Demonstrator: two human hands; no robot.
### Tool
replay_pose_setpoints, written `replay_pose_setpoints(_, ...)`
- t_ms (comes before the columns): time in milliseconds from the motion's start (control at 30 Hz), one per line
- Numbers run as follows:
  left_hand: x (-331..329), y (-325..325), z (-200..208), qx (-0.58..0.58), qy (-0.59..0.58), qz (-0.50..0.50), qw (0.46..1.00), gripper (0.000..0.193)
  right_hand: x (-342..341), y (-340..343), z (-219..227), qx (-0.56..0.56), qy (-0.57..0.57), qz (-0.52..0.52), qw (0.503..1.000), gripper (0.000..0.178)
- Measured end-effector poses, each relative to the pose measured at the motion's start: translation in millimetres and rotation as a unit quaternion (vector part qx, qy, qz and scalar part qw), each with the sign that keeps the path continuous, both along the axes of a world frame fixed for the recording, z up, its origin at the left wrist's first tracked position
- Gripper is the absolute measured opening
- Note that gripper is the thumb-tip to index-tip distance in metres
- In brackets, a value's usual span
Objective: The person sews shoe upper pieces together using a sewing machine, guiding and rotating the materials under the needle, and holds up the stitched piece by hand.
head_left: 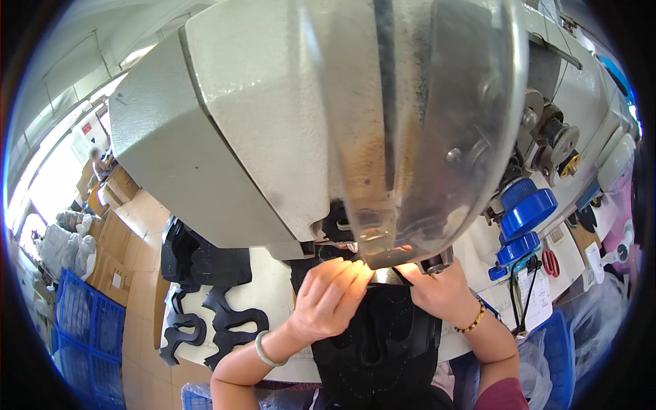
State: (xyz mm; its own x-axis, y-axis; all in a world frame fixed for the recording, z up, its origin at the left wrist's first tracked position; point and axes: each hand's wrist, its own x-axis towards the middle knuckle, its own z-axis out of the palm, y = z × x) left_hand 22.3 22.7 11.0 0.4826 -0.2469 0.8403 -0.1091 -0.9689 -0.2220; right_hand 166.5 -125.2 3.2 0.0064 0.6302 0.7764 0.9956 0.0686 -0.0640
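A large grey sewing machine head (260, 130) with a clear plastic guard (454, 137) fills the upper middle. Beneath it, a lamp lights the stitching spot. My left hand (324, 301), a pale bangle (268, 350) on its wrist, has its fingers pinched together at the black fabric piece (372, 324) just left of that spot. On the other side my right hand (443, 290), wearing a beaded bracelet (473, 320), grips the same piece, thumb toward the light. The guard and machine partly hide its fingers. The fabric hangs down toward my lap.
Black cut pieces (236, 321) and a dark stack (205, 260) lie on the white table at left. Blue thread spools (529, 212), red-handled scissors (550, 261) and a paper sheet (534, 297) are at right. Blue crates (89, 328) and cardboard boxes (109, 266) stand on the floor; a person (100, 166) sits far left.
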Motion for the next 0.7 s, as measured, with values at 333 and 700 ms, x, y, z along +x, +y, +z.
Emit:
replay_pose_setpoints(333,3,1,-6,0.028,-0.012,0.048,0.998,0.038,-42,-28,33,-0.051,0.201,-0.016,0.978,0.054)
replay_pose_setpoints(700,10,4,-8,0.045,-0.049,0.022,0.998,0.031,22,5,-19,-0.027,0.781,0.218,0.584,0.061)
